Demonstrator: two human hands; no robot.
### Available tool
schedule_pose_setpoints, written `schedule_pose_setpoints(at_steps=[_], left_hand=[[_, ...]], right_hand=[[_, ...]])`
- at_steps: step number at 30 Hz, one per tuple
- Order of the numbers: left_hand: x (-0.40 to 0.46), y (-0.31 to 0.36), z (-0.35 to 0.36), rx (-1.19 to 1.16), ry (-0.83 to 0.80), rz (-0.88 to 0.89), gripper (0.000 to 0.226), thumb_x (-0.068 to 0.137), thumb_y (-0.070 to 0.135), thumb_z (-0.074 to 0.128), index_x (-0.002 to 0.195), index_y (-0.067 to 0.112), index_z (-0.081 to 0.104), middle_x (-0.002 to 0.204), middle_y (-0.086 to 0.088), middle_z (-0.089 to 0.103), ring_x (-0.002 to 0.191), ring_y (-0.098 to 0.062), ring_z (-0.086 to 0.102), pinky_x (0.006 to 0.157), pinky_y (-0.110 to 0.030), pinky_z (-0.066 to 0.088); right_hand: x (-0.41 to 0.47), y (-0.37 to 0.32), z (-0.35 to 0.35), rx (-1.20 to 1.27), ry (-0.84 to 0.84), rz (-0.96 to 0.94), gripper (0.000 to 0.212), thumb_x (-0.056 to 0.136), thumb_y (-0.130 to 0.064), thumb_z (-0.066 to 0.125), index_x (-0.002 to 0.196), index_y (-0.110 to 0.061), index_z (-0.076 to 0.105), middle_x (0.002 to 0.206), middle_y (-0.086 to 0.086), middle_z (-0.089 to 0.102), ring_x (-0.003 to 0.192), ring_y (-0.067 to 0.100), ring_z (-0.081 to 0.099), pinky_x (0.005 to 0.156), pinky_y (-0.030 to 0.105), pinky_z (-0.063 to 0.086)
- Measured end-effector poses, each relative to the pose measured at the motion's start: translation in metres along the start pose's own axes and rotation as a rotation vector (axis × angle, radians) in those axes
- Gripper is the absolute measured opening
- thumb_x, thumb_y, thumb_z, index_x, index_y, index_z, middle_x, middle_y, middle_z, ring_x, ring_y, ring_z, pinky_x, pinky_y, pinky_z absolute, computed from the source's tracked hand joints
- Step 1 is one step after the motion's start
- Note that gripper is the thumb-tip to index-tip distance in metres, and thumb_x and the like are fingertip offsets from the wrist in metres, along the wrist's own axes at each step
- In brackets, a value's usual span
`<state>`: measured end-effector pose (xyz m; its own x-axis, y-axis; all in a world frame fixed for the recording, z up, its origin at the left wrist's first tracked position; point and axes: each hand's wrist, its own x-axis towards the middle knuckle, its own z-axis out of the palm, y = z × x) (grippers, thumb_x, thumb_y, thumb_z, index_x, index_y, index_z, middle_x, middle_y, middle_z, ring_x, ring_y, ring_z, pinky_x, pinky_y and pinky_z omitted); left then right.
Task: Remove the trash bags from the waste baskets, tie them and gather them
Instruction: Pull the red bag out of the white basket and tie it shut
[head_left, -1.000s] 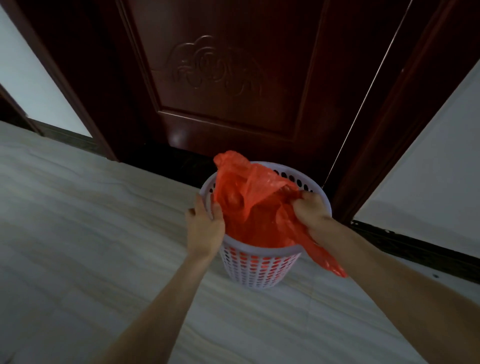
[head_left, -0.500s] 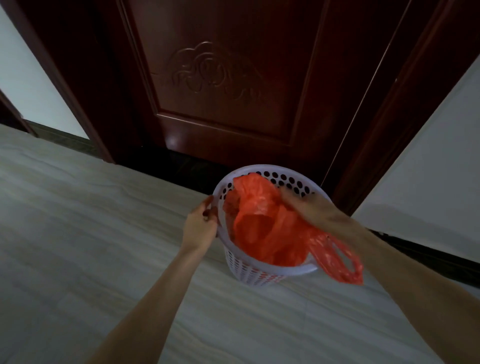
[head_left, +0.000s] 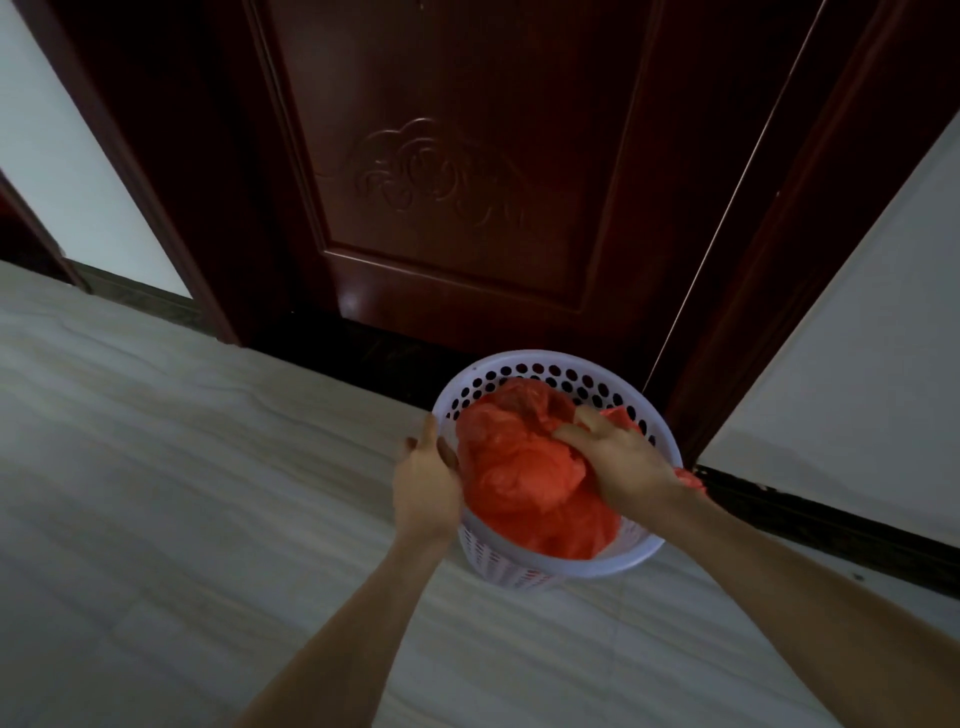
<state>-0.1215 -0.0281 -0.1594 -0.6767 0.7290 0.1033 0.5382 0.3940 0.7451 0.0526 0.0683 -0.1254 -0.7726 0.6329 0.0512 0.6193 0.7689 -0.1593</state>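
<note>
Orange crumpled plastic trash bag (head_left: 519, 467) fills the white perforated plastic waste basket (head_left: 550, 561) — right hand (head_left: 623, 467) fingers clench it, left hand (head_left: 423, 488) grips the rim.

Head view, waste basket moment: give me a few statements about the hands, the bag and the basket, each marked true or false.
1. The right hand grips the orange trash bag inside the basket. True.
2. The left hand is flat on the floor. False: it holds the left rim of the white perforated basket.
3. The bag has been lifted fully clear of the basket. False: most of it is bunched inside, with a bit draped over the right rim.
4. The basket stands on the pale floor in front of a dark wooden door. True.
5. The basket is solid-walled. False: its wall is full of round holes.
</note>
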Motion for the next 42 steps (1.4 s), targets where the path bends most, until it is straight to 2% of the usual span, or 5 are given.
schedule_pose_setpoints(at_steps=[11, 20, 29, 37, 42], left_hand=[[0.026, -0.012, -0.02, 0.102, -0.187, 0.008, 0.028, 0.093, 0.025, 0.042, 0.11, 0.013, 0.06, 0.109, -0.024, 0.058, 0.106, -0.038, 0.054, 0.092, -0.039, 0.044], [0.093, 0.041, -0.154, -0.379, 0.317, 0.102, 0.036, 0.094, 0.026, 0.044, 0.128, 0.013, 0.049, 0.126, -0.01, 0.05, 0.107, -0.013, 0.052, 0.097, -0.026, 0.036], [0.028, -0.013, -0.244, -0.261, 0.378, 0.452, 0.056, 0.074, 0.052, 0.057, 0.125, 0.052, 0.033, 0.128, 0.013, 0.047, 0.117, -0.004, 0.049, 0.095, -0.016, 0.043], [0.005, -0.082, -0.258, -0.267, 0.237, 0.002, 0.033, 0.084, 0.01, 0.061, 0.113, 0.022, 0.052, 0.058, -0.006, 0.055, 0.048, -0.012, 0.055, 0.053, -0.021, 0.047], [0.005, -0.078, -0.253, -0.63, 0.137, -0.036, 0.028, 0.082, -0.009, 0.053, 0.106, 0.002, 0.064, 0.074, -0.003, 0.065, 0.059, 0.0, 0.06, 0.058, -0.009, 0.048]], right_hand=[[0.023, 0.001, -0.064, 0.647, 0.703, 0.362, 0.017, 0.079, 0.007, 0.048, 0.087, -0.002, 0.06, 0.092, 0.021, 0.058, 0.086, 0.034, 0.059, 0.075, 0.033, 0.044], [0.094, -0.092, -0.165, 0.606, 0.899, 0.047, 0.019, 0.08, 0.007, 0.045, 0.09, 0.002, 0.06, 0.089, 0.016, 0.054, 0.08, 0.016, 0.049, 0.069, 0.015, 0.031], [0.134, -0.206, -0.12, 0.611, 0.534, -0.273, 0.014, 0.081, 0.002, 0.05, 0.088, -0.001, 0.063, 0.075, 0.004, 0.043, 0.076, 0.019, 0.05, 0.064, 0.016, 0.028], [0.13, -0.245, -0.004, 0.604, -0.107, -0.149, 0.034, 0.085, -0.01, 0.057, 0.118, -0.012, 0.061, 0.087, -0.001, 0.049, 0.083, 0.016, 0.057, 0.077, 0.019, 0.04], [0.126, -0.217, -0.007, 0.606, -0.444, -0.063, 0.079, 0.078, -0.028, 0.07, 0.144, -0.024, 0.026, 0.138, 0.006, 0.039, 0.103, 0.01, 0.05, 0.08, 0.013, 0.041]])
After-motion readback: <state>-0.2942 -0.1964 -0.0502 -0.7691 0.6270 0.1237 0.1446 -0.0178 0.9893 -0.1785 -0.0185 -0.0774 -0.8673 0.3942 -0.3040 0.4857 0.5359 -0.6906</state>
